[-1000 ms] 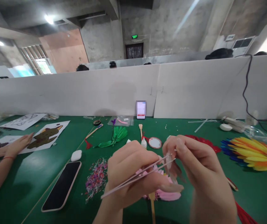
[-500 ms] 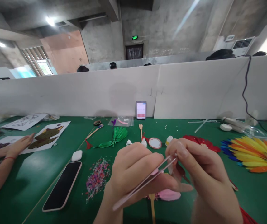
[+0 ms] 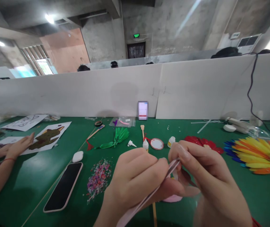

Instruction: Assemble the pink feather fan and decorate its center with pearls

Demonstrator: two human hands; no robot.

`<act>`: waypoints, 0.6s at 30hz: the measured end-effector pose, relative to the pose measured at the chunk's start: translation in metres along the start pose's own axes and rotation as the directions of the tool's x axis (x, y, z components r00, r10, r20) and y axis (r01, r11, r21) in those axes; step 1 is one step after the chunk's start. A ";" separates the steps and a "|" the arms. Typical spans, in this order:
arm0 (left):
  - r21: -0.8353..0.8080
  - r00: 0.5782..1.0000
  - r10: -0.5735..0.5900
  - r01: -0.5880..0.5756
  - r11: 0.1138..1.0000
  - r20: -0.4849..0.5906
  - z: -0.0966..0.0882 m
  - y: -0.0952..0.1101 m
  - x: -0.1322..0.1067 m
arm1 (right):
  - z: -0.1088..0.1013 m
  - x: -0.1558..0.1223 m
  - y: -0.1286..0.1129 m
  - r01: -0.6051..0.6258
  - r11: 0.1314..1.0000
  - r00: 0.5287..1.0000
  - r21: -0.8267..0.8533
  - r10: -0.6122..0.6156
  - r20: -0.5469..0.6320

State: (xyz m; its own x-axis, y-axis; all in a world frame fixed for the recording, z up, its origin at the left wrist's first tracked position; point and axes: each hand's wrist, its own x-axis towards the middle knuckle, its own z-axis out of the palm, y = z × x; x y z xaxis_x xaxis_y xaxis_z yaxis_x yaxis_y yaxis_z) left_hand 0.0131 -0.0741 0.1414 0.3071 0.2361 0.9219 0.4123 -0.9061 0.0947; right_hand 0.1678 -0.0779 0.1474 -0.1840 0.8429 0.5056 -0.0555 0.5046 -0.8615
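Observation:
A thin, pale pinkish translucent strip runs diagonally between my hands. My left hand is closed on its middle, with the lower end hanging past my palm. At the strip's upper end, the thumb and forefinger of my right hand are pinched together. A clear curved piece shows below those fingers; I cannot make out what it is. Under my hands lie a pink petal-like piece and a wooden stick, both partly hidden.
Behind my hands stand a small glue bottle, a white nozzle cap and a round red-rimmed mirror. Left are a phone and colourful scraps; right, a feather fan. Another person's hand rests on pictures.
My left hand has shifted slightly right, nearer my right fingertips. The strip's two edges look closer together at the top, and its lower end hangs further down.

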 end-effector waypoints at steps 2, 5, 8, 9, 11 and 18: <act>0.000 1.000 0.002 -0.002 1.000 -0.011 0.000 0.001 0.000 | 0.000 0.000 -0.001 0.007 1.000 1.000 0.010 -0.007 0.001; 0.008 0.999 0.001 0.000 1.000 -0.036 0.001 0.002 -0.001 | 0.000 -0.001 -0.002 0.009 1.000 1.000 0.002 -0.009 -0.001; 0.038 0.999 -0.014 0.015 0.999 -0.036 0.001 0.003 -0.002 | 0.001 -0.001 -0.003 0.018 1.000 1.000 -0.010 -0.018 -0.011; 0.051 0.999 -0.018 0.020 0.998 -0.039 0.001 0.004 -0.003 | 0.001 -0.001 -0.002 0.018 1.000 1.000 -0.005 -0.018 -0.012; 0.074 0.998 -0.020 0.024 0.997 -0.054 0.001 0.004 -0.004 | 0.001 0.000 -0.002 0.008 1.000 1.000 0.008 -0.008 -0.004; 0.090 0.996 0.008 0.000 0.996 -0.091 0.004 0.003 -0.004 | 0.001 0.000 0.000 -0.038 0.998 0.998 0.058 0.035 0.049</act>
State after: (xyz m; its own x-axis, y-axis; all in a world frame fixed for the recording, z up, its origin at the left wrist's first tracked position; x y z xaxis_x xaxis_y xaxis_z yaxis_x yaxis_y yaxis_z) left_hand 0.0162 -0.0766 0.1366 0.2314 0.1958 0.9530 0.4876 -0.8709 0.0606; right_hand 0.1664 -0.0778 0.1475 -0.2340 0.8500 0.4719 -0.1055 0.4603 -0.8815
